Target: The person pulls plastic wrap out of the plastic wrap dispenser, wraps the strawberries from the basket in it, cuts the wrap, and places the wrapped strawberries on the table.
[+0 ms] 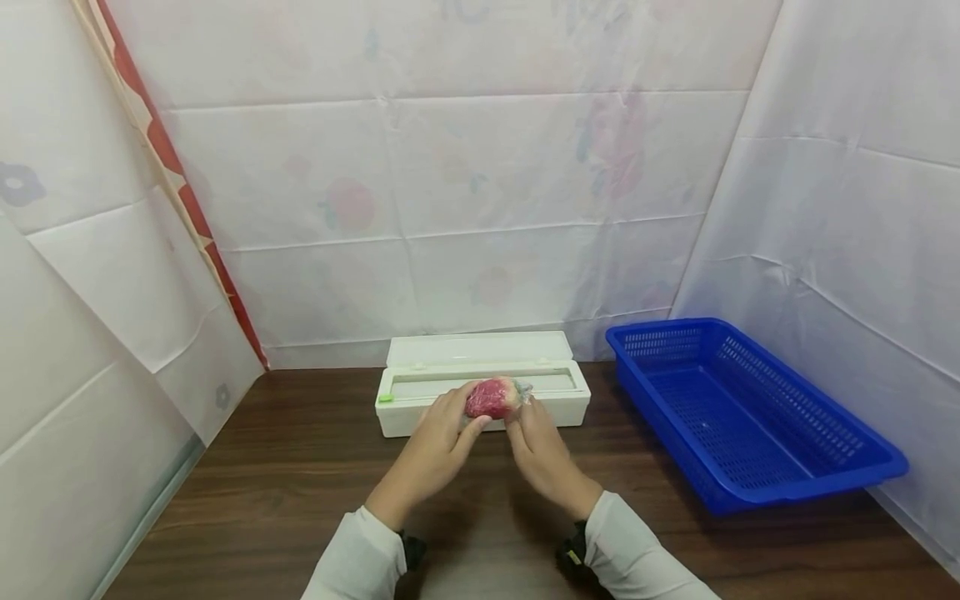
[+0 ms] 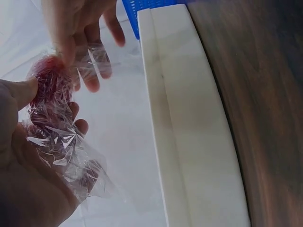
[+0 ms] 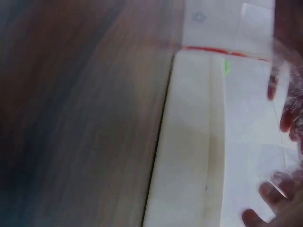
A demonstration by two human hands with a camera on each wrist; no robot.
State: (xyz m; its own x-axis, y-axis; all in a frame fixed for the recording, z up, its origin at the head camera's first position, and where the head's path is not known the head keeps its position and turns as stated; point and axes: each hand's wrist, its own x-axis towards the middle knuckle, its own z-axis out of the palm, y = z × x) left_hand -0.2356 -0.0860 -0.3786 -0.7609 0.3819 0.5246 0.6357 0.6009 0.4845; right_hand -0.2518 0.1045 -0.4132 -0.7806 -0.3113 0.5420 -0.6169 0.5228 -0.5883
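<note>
A red fruit with a pale end is bundled in clear cling film, held up in front of an open white box. My left hand grips it from the left, thumb on the near side and fingers behind. At its pale end, my right hand pinches the film between thumb and fingers, its other fingers spread loosely. Loose, crinkled film hangs over the left palm in the left wrist view. Only some right fingertips show in the right wrist view.
The box's lid is tipped back, and a small green piece sits at its left end. To the right stands a blue basket on the dark wooden table. White printed sheets hang behind and at both sides.
</note>
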